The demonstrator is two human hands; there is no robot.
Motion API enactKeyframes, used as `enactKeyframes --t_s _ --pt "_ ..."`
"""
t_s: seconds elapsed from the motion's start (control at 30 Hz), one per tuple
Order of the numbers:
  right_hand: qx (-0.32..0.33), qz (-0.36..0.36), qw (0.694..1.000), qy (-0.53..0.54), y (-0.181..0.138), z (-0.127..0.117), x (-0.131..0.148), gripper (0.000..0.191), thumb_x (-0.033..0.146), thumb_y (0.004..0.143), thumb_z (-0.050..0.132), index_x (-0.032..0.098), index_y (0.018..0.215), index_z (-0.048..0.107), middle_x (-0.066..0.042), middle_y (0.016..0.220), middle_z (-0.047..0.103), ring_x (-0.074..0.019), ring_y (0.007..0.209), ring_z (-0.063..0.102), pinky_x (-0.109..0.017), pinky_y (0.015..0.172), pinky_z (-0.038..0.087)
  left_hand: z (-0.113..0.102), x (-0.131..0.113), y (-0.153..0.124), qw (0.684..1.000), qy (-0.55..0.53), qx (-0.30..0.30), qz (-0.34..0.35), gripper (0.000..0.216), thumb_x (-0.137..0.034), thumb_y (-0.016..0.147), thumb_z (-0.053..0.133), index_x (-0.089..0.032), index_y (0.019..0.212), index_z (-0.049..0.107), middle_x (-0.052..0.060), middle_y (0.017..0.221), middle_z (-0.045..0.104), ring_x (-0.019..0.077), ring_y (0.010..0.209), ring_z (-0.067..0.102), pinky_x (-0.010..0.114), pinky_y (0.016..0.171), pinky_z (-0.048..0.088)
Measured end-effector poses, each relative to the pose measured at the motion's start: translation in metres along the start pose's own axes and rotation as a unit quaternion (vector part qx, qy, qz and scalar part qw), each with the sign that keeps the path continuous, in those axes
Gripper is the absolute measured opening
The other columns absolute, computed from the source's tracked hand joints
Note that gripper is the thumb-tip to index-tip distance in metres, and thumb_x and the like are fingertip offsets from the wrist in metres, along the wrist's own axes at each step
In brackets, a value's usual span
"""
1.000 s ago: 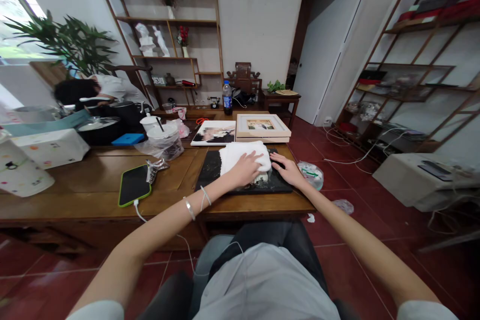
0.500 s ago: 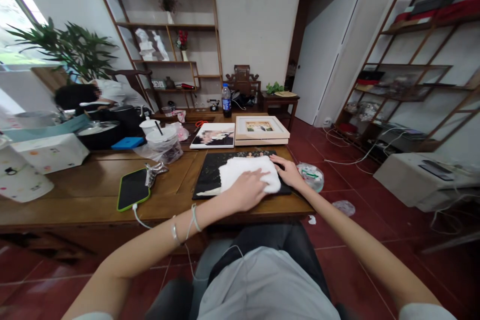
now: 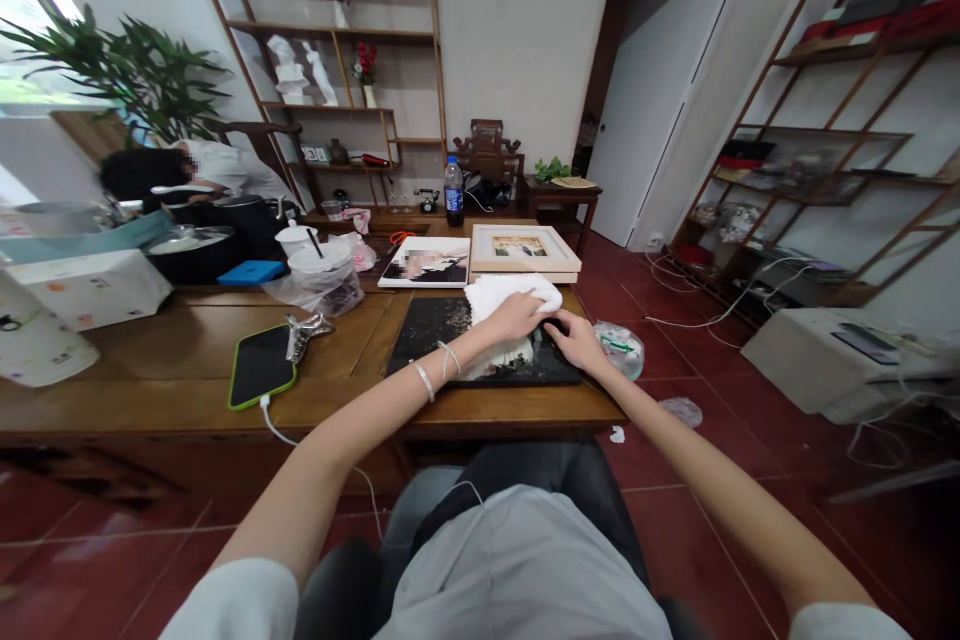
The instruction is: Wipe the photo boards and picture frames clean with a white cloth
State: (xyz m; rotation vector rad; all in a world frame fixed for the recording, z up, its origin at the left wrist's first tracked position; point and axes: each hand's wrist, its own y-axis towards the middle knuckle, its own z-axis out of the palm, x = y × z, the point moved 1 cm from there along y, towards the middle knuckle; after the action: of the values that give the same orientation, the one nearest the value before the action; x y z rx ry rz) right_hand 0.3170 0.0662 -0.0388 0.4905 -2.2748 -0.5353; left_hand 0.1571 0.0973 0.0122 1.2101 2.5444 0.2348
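A dark picture panel (image 3: 431,332) lies flat on the wooden table (image 3: 180,360) in front of me. My left hand (image 3: 516,316) presses a white cloth (image 3: 501,294) onto its far right part, fingers curled over the cloth. My right hand (image 3: 576,338) rests flat on the panel's right edge, fingers stretched out. Beyond the panel lie an unframed photo print (image 3: 426,262) and a light wooden framed picture (image 3: 523,252).
A green-cased phone (image 3: 259,368) on a cable, a crumpled wrapper (image 3: 306,328), a lidded cup in a plastic bag (image 3: 322,278) and white boxes (image 3: 82,288) sit to the left. A person (image 3: 172,172) bends over pots at the far left. Shelves (image 3: 832,160) and a printer (image 3: 847,358) stand right.
My left hand has slid the cloth from the panel's near middle up to its far right corner. My right hand has stayed on the panel's right edge.
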Motion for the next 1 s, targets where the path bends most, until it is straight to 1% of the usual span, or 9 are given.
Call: enactKeyframes --t_s 0.1,0.2,0.27,0.47,0.57,0.63,0.7,0.87,1.0 --pt "0.001 0.001 1.0 0.016 0.001 0.0 0.0 0.037 0.019 0.082 0.048 0.023 0.114 0.067 -0.004 0.118 0.067 -0.0236 0.11 0.061 -0.042 0.1 0.044 0.005 -0.009 -0.012 0.998 0.059 0.0 -0.026 0.031 -0.023 0.096 0.038 -0.012 0.102 0.066 0.015 0.116 0.063 0.0268 0.115 0.053 0.039 0.099 0.04" --pt "-0.002 0.013 0.999 0.047 0.002 0.002 -0.003 0.041 0.017 0.082 0.046 0.024 0.117 0.066 -0.003 0.127 0.063 -0.0226 0.12 0.055 -0.041 0.107 0.038 0.007 -0.023 -0.036 0.993 0.107 0.001 -0.042 0.031 -0.02 0.094 0.039 -0.011 0.108 0.065 0.017 0.137 0.049 0.0326 0.13 0.041 0.049 0.103 0.036" --pt "-0.002 0.033 0.997 0.076 0.002 0.003 -0.007 0.042 0.018 0.082 0.047 0.023 0.119 0.065 -0.003 0.133 0.058 -0.0217 0.127 0.049 -0.041 0.111 0.032 0.008 -0.039 -0.056 0.991 0.132 0.011 -0.035 0.03 -0.018 0.092 0.042 -0.011 0.11 0.065 0.016 0.144 0.041 0.0358 0.135 0.033 0.055 0.105 0.032" --pt "0.007 0.095 0.984 0.149 0.004 0.003 -0.012 0.04 0.031 0.087 0.049 0.023 0.124 0.062 -0.004 0.139 0.05 -0.0216 0.133 0.042 -0.045 0.114 0.027 0.0 -0.098 -0.111 0.99 0.124 0.055 0.046 0.025 -0.018 0.087 0.049 -0.015 0.099 0.07 0.014 0.148 0.036 0.0372 0.139 0.027 0.057 0.108 0.028" --pt "0.025 0.079 0.989 0.126 0.005 0.001 -0.009 0.039 0.031 0.085 0.053 0.023 0.122 0.063 -0.005 0.138 0.051 -0.0227 0.133 0.042 -0.046 0.114 0.028 -0.009 -0.106 -0.131 0.99 0.094 0.068 0.084 0.023 -0.02 0.088 0.049 -0.017 0.096 0.071 0.01 0.149 0.036 0.0331 0.139 0.027 0.053 0.109 0.029" --pt "0.035 0.063 0.993 0.097 0.005 0.001 -0.007 0.039 0.029 0.084 0.056 0.023 0.121 0.064 -0.006 0.137 0.052 -0.0233 0.133 0.041 -0.046 0.114 0.028 -0.016 -0.096 -0.14 0.992 0.073 0.062 0.079 0.025 -0.02 0.089 0.047 -0.02 0.101 0.069 0.007 0.149 0.037 0.029 0.14 0.029 0.049 0.111 0.029" --pt "0.04 0.047 0.996 0.067 0.005 0.002 -0.005 0.04 0.028 0.082 0.058 0.022 0.121 0.064 -0.007 0.137 0.052 -0.0237 0.133 0.041 -0.046 0.115 0.027 -0.022 -0.076 -0.144 0.996 0.063 0.047 0.043 0.028 -0.019 0.091 0.044 -0.02 0.106 0.067 0.006 0.149 0.037 0.0265 0.139 0.031 0.047 0.111 0.03" --pt "0.038 0.014 0.998 0.04 0.002 0.003 -0.004 0.039 0.03 0.084 0.057 0.021 0.122 0.063 -0.008 0.137 0.053 -0.0241 0.133 0.042 -0.046 0.114 0.028 -0.036 0.005 -0.143 0.996 0.071 0.011 -0.058 0.031 -0.023 0.095 0.038 -0.015 0.109 0.065 0.012 0.142 0.047 0.0262 0.136 0.036 0.045 0.11 0.031" --pt "0.038 0.003 0.999 0.035 0.0 0.002 -0.005 0.039 0.032 0.086 0.056 0.021 0.123 0.062 -0.007 0.137 0.052 -0.0238 0.133 0.042 -0.047 0.114 0.029 -0.044 0.065 -0.143 0.993 0.091 0.015 -0.075 0.036 -0.032 0.097 0.035 -0.014 0.108 0.065 0.012 0.15 0.034 0.0279 0.141 0.026 0.047 0.112 0.027"
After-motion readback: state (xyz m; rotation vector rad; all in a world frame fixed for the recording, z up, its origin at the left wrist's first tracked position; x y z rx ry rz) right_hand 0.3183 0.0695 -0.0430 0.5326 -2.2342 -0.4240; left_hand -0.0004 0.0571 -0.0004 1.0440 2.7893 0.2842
